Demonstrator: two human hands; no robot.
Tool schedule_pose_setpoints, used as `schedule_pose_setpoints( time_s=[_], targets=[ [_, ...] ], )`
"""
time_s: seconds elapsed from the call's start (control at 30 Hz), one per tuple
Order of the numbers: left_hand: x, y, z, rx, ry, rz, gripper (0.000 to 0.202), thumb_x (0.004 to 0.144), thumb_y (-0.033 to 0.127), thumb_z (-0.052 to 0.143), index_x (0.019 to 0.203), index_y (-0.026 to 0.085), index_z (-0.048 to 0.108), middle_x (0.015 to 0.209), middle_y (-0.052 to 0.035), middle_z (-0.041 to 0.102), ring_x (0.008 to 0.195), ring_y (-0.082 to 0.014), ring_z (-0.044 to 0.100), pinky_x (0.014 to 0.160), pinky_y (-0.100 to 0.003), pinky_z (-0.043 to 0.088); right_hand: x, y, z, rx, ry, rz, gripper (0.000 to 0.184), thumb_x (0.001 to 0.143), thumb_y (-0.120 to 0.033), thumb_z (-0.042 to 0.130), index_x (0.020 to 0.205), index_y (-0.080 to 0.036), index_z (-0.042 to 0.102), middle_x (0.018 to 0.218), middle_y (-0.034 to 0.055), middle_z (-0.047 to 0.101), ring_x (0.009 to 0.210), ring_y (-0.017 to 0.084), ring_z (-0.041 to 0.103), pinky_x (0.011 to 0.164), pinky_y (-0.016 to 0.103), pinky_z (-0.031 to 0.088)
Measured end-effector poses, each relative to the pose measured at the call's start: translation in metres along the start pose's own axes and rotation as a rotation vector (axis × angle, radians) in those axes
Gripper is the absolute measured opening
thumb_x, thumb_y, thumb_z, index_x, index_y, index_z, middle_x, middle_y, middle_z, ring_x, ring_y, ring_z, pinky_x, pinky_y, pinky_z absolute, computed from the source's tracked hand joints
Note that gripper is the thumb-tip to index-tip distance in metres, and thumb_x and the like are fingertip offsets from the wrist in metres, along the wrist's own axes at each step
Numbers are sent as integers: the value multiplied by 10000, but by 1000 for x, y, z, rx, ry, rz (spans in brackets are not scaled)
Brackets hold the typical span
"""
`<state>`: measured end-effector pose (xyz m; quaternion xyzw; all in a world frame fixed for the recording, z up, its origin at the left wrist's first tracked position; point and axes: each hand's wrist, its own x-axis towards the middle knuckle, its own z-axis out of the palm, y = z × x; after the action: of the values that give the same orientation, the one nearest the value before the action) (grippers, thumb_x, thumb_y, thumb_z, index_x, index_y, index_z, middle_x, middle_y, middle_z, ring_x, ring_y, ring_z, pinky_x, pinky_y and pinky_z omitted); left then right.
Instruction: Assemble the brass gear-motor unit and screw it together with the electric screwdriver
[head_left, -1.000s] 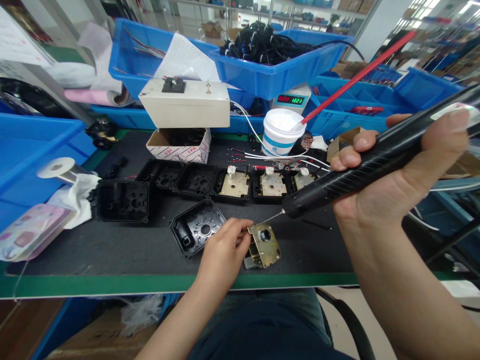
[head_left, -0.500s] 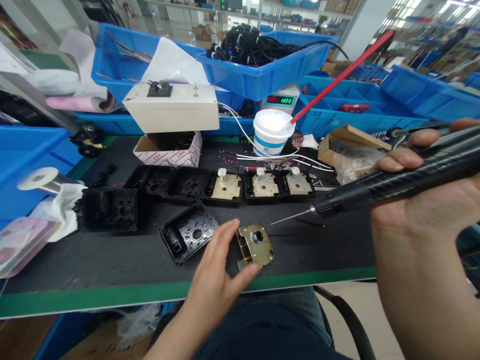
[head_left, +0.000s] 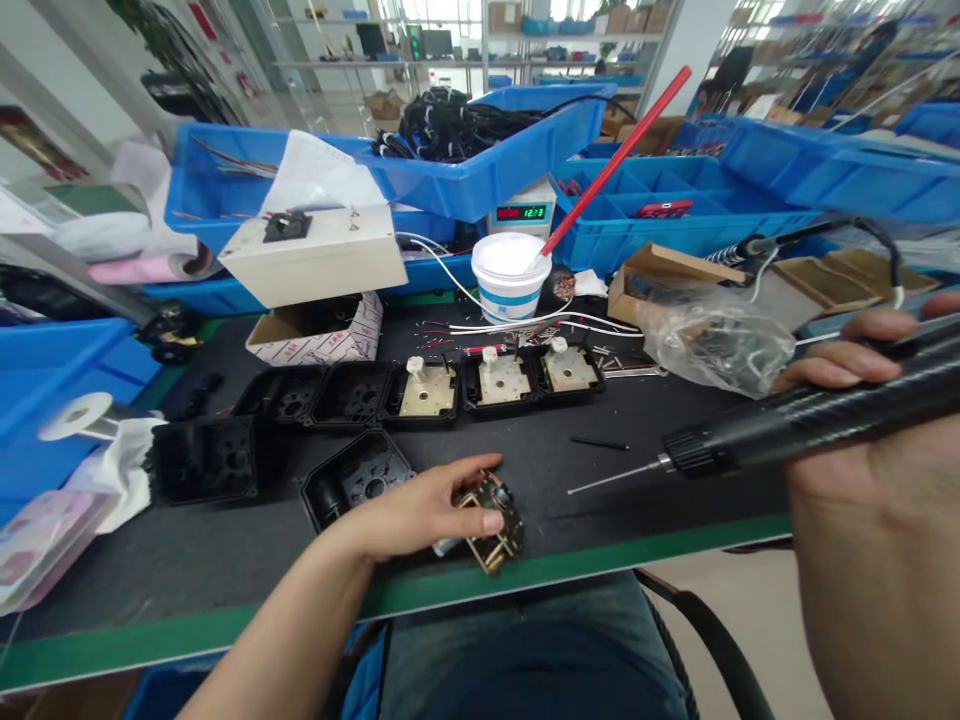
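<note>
My left hand [head_left: 431,510] grips a brass-coloured gear mechanism [head_left: 495,540] near the front edge of the bench, thumb on the near side and fingers over the far side. The mechanism is tilted, so its open frame faces me. In my right hand [head_left: 847,400] is a black electric screwdriver [head_left: 750,435], held level, its thin bit pointing left above the mat, apart from the mechanism. An open black plastic housing [head_left: 352,475] lies just left of the mechanism, partly behind my left hand. Behind it, a row of black housings includes three with metal plates and white gears [head_left: 491,380].
A white tub [head_left: 510,285] with a red stick stands at the back, near white wires and small screws. A plastic bag [head_left: 720,340] and a cardboard box [head_left: 660,275] are at right. Blue bins [head_left: 480,180] line the back. Another black housing [head_left: 202,465] sits at left.
My left hand has closed on the mechanism and tipped it up from lying flat. The screwdriver has shifted slightly right and down in view, away from it. The camera view has shifted too.
</note>
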<state>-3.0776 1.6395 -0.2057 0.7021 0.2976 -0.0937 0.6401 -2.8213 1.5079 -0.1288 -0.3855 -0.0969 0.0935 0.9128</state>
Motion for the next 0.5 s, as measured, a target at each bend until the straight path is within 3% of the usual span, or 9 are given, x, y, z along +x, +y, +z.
schedule_pose_setpoints(
  time_s=[0.1,0.2,0.37,0.5],
  targets=[
    [14,20,-9,347,-32,-19,729,699,592,600,1295,194,470,1342,-97,486,1223,-260,447,1053,-379,309,5,3,-12,-25,-80,-8,626,906,-509,60,681,-150,520,569,-27,448,397,37,399,327,113,360],
    [22,34,-8,491,31,7,618,730,586,569,1208,194,555,1218,-92,586,1102,-244,551,970,-344,399,8,8,-20,-10,-53,-5,552,902,-505,162,658,-157,513,555,-31,445,397,42,412,308,109,363],
    [-2,32,28,712,573,164,366,778,440,593,1050,196,565,1077,-77,598,996,-237,579,874,-375,467,8,12,-23,-2,43,16,474,869,-492,301,626,-146,514,564,-30,438,398,23,405,313,81,360],
    [-21,13,67,802,790,299,255,791,347,598,994,210,523,1126,-84,494,1037,-227,527,869,-388,479,8,18,-27,2,91,79,488,864,-520,291,649,-142,514,590,-22,453,410,25,411,318,86,359]
  ],
)
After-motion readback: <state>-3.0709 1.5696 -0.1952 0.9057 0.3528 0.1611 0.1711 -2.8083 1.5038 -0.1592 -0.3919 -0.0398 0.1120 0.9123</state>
